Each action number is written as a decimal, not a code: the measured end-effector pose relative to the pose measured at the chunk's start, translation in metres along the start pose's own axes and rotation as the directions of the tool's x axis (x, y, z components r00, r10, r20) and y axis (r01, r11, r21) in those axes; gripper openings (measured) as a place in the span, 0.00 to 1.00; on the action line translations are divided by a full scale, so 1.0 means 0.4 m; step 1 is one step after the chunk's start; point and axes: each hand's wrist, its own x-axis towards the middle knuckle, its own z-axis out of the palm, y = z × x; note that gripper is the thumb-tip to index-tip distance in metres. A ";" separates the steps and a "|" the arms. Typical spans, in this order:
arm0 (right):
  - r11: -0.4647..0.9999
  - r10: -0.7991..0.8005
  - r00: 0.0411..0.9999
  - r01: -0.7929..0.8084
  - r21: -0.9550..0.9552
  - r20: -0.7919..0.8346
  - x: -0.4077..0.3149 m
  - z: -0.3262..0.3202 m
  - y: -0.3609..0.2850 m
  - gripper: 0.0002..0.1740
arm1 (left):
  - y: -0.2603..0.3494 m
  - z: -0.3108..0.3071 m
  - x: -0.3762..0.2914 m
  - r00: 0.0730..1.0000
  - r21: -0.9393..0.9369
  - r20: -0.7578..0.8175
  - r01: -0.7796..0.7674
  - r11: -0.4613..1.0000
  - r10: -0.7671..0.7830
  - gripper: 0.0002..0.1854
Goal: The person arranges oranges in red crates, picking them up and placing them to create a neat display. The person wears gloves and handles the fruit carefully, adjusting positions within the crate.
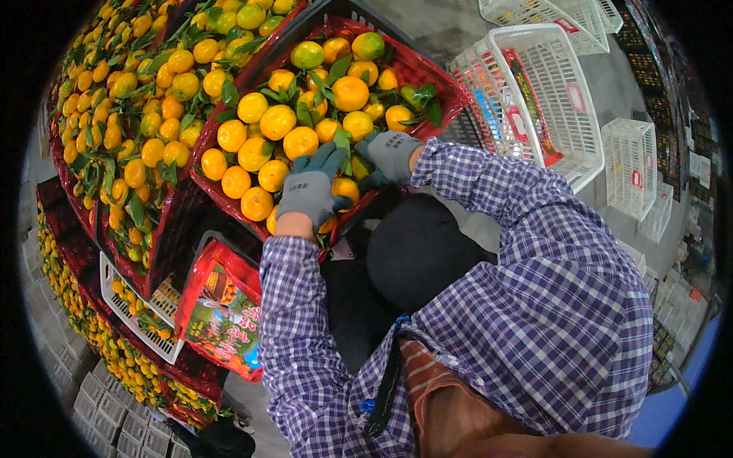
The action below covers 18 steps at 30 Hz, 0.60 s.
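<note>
Before me is a crate (424, 74) lined with red plastic film and heaped with orange and greenish mandarins (300, 143), many with leaves. My left hand (309, 186), in a grey glove with dark teal fingers, lies palm down over the fruit at the near side. Its thumb is spread from the fingers, and nothing shows in its grasp. In a matching glove, my right hand (389, 157) reaches among the mandarins at the near right rim, beside a green leaf (343, 150). Its fingers bend downward, and whether they hold a fruit is hidden.
More red-lined crates of mandarins (152, 123) crowd the left. A red printed bag (226, 320) stands near my left forearm, beside a white plastic basket (137, 320) holding some fruit. White slatted baskets (564, 86) stand at the right, one with printed packaging (535, 109) inside.
</note>
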 end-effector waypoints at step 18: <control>0.965 -0.180 0.928 0.102 -0.242 -0.327 0.006 0.047 -0.119 0.36 | -0.023 -0.084 0.117 0.908 0.021 0.407 0.097 0.995 -0.097 0.50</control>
